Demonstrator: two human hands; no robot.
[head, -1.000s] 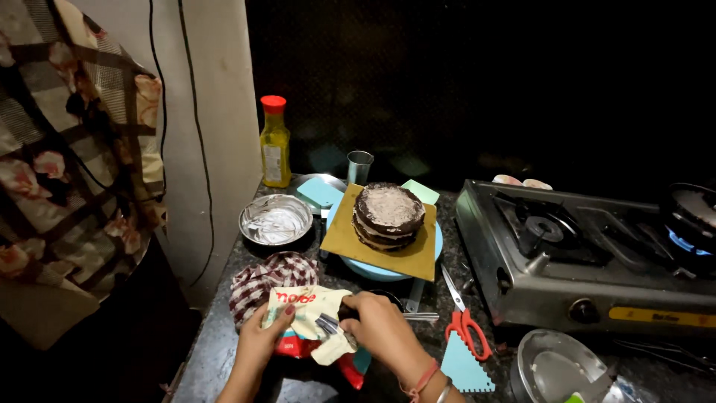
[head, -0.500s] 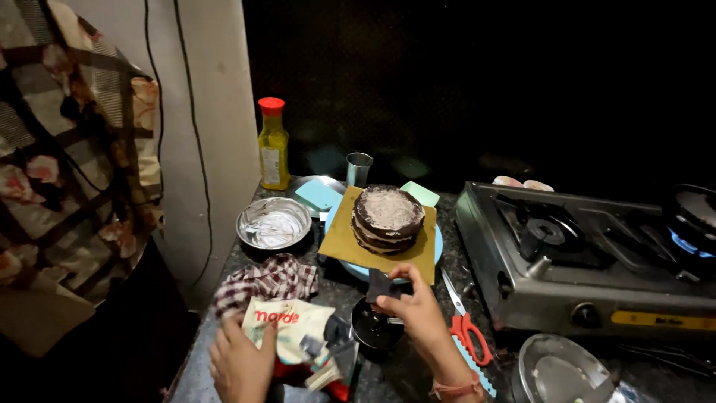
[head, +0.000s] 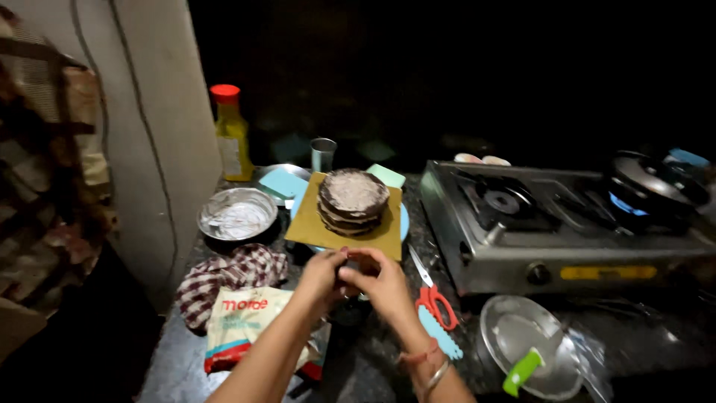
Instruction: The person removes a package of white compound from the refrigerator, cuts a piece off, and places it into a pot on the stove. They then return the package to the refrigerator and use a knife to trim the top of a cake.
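My left hand (head: 322, 277) and my right hand (head: 385, 282) meet fingertip to fingertip just in front of the cake board, closed together on a small object that the fingers mostly hide. Right behind them a stacked chocolate cake (head: 353, 200) with pale cream on top sits on a square tan board (head: 328, 230) over a light blue plate (head: 403, 222). A white packet with red lettering (head: 245, 322) lies under my left forearm. Something dark and round sits on the counter below my hands.
A steel bowl with white cream (head: 237, 215) and a checked cloth (head: 230, 275) lie at the left. Red-handled scissors (head: 432, 295) and a blue scraper (head: 441, 334) lie at the right, before a gas stove (head: 559, 231). A yellow bottle (head: 231, 136), a steel tumbler (head: 323, 154) and a green-handled steel pan (head: 526, 351) stand around.
My hands left the packet, which now lies on the counter. My right hand picked up a dark round thing, and both hands have come together nearer the cake board.
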